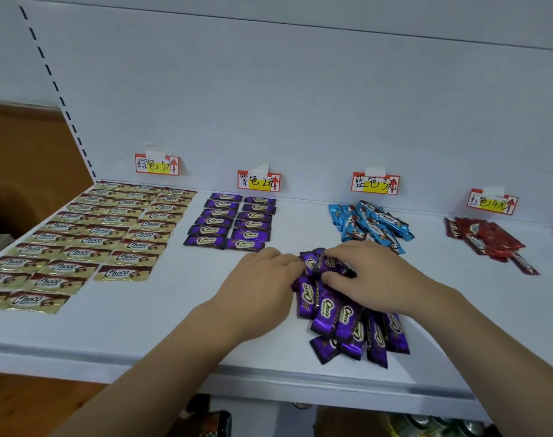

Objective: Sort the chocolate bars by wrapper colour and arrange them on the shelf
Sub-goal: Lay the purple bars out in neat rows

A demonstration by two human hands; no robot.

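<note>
Over at 9 o'clock on the white shelf (pixel 161 313) the gold-wrapped bars (pixel 89 234) are laid flat in three tidy columns under a handwritten tag (pixel 157 164). Next along, the arranged purple bars (pixel 234 221) sit in two neat columns below their own tag (pixel 258 181). Dead centre, the person's left hand (pixel 262 285) and right hand (pixel 368 275) both rest on the loose purple pile (pixel 344 313) – fingers curled down onto the top wrappers, pinching at them, though exactly which bar each holds is hard to tell. Toward 1 o'clock there's a jumbled blue heap (pixel 371 227) under the blue tag (pixel 375 183), and at 3 o'clock a messy red heap (pixel 489 241) beneath the red tag (pixel 492 201).
</note>
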